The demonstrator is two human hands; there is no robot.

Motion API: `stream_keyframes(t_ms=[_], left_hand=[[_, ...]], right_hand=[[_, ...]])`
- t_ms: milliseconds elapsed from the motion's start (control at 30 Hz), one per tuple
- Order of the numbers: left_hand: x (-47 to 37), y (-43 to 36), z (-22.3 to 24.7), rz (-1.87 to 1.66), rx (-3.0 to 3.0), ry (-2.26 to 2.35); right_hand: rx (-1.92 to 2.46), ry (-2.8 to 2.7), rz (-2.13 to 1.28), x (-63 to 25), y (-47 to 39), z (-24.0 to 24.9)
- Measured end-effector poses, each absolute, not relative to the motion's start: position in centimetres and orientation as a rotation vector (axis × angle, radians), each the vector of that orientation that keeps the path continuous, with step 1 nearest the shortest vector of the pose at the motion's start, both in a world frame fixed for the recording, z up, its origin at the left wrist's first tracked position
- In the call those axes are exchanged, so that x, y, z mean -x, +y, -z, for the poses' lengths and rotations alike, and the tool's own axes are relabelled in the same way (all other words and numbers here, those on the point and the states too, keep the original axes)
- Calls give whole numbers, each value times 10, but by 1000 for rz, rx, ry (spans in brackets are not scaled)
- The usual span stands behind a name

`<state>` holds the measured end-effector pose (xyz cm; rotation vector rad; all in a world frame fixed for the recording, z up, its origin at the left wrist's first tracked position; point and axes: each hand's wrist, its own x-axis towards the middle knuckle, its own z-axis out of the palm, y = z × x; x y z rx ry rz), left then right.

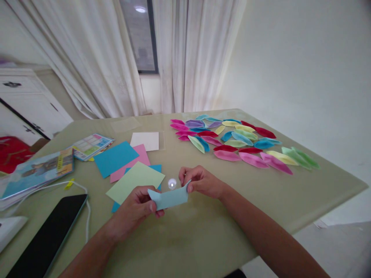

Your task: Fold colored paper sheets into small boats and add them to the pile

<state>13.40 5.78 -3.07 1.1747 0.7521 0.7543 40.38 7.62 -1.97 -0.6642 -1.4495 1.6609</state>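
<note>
Pale-blue folded paper [169, 198] pinched by left hand [136, 210] and right hand [199, 181] fingers; booklet [91, 146] print unreadable.

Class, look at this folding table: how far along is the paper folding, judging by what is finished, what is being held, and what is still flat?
Done: a spread of folded coloured shapes lies on the far right of the table. In hand: the left hand and right hand pinch a partly folded light blue paper at its two ends. Left: several flat sheets lie unfolded beside the left hand.

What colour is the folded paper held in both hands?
Light blue folded paper, best seen in the head view.
</note>
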Motion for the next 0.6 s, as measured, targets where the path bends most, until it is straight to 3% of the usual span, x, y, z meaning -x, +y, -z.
stream_keyframes(t_ms=[100, 400, 600], left_hand=[[-137, 61, 31, -848, -1103, 819], [-138, 80, 30, -1171, -1263, 1173], [-134, 83, 40, -1124, -1505, 1239]], right_hand=[[772, -1488, -1510, -409, 79, 20], [1294, -1084, -546, -458, 122, 7], [1542, -1046, -365, -503, 172, -19]])
